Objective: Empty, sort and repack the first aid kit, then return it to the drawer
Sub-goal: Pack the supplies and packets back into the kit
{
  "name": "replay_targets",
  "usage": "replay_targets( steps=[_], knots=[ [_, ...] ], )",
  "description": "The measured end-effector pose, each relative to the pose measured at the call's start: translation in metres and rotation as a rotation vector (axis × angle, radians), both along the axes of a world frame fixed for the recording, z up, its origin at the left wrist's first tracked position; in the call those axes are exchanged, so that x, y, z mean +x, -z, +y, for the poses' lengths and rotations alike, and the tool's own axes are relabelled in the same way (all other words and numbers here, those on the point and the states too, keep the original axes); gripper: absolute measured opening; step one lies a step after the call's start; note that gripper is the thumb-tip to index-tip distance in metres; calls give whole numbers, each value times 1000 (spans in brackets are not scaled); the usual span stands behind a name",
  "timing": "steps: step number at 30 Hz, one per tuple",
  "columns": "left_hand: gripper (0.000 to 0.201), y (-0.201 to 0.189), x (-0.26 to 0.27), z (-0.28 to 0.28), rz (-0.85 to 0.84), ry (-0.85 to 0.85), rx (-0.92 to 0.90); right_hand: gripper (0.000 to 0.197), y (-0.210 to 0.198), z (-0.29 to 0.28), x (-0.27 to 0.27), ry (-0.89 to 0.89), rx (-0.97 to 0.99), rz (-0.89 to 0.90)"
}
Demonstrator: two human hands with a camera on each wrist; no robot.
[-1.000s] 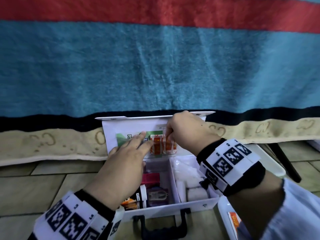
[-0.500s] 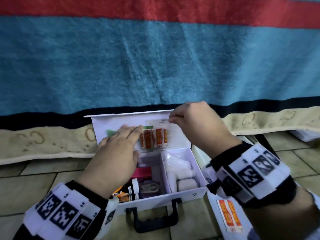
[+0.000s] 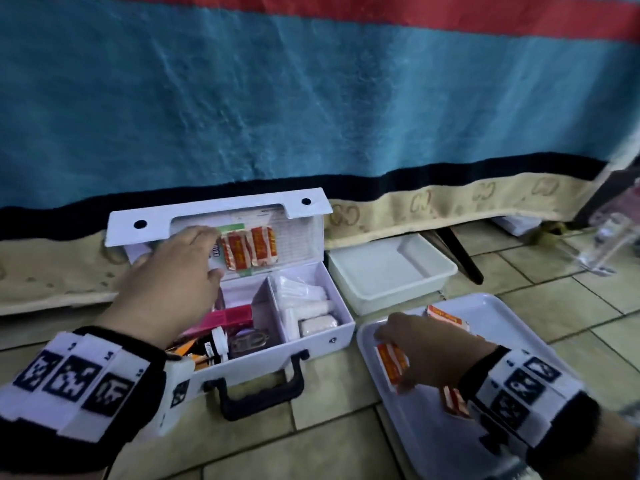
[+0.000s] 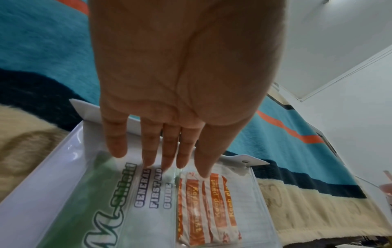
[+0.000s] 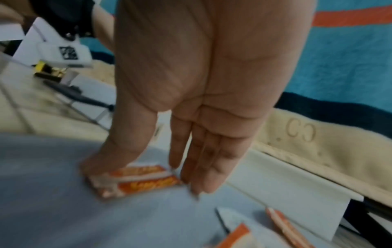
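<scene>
The white first aid kit (image 3: 311, 341) stands open on the tiled floor, its lid (image 3: 304, 216) upright against the blanket. My left hand (image 3: 204, 252) (image 4: 165, 161) lies flat, fingers straight, pressing the lid's clear pocket over a first aid guide (image 4: 148, 184). Orange plaster packets (image 3: 249, 249) (image 4: 207, 209) sit in that pocket beside my fingertips. My right hand (image 3: 408, 344) is down on the white tray (image 3: 519, 317), pinching one orange plaster packet (image 3: 391, 362) (image 5: 144, 184) between thumb (image 5: 91, 166) and fingers (image 5: 197, 167).
Two more packets (image 3: 446, 318) (image 3: 453, 403) lie on the tray. The kit holds a pink box (image 3: 235, 315), bandage rolls (image 3: 317, 323) and a bottle (image 3: 220, 341). An empty white tub (image 3: 391, 271) sits behind the tray, near a dark leg (image 3: 460, 258).
My right hand left the lid pocket with one plaster packet and came down right onto the tray. My left hand stayed pressed on the lid.
</scene>
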State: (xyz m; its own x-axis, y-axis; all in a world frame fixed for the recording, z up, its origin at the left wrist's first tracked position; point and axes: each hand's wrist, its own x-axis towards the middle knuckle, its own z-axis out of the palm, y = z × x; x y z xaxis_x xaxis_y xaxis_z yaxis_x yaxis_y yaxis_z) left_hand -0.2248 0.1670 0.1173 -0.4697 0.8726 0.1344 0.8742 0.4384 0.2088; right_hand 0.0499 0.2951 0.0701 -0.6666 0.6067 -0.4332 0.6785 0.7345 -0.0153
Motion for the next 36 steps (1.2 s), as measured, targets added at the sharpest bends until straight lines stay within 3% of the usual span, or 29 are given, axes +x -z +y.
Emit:
replay_targets(
  steps=[4, 8, 10, 13, 17, 23, 29, 32, 36],
  knots=[
    [61, 2, 1, 0, 4, -14, -19, 61, 2, -4, -6, 68, -6, 12],
    [63, 2, 1, 0, 0, -9, -32, 34, 0, -5, -14, -35, -5, -166],
    [63, 1, 0, -1, 1, 4, -31, 30, -8, -3, -17, -97, 13, -165],
    [63, 0, 1, -4, 0, 21, -33, 23, -34, 3, -28, -80, 17, 151],
    [63, -2, 3, -6, -18, 20, -38, 12, -57, 3, -61, 15, -176, 636],
    [63, -4, 1, -7, -26, 30, -37, 12, -54, 18, -110, 12, -197, 823],
    [59, -5, -3, -8, -70, 43, -41, 8, -60, 30, -141, 71, -65, 1300],
    [57, -7, -5, -9, -90, 47, -45, 11, -63, 33, -149, -40, 60, 1310],
    [58, -6, -6, -10, -84, 59, -41, 25, -60, 38, -152, -336, 327, 1035]
  ],
)
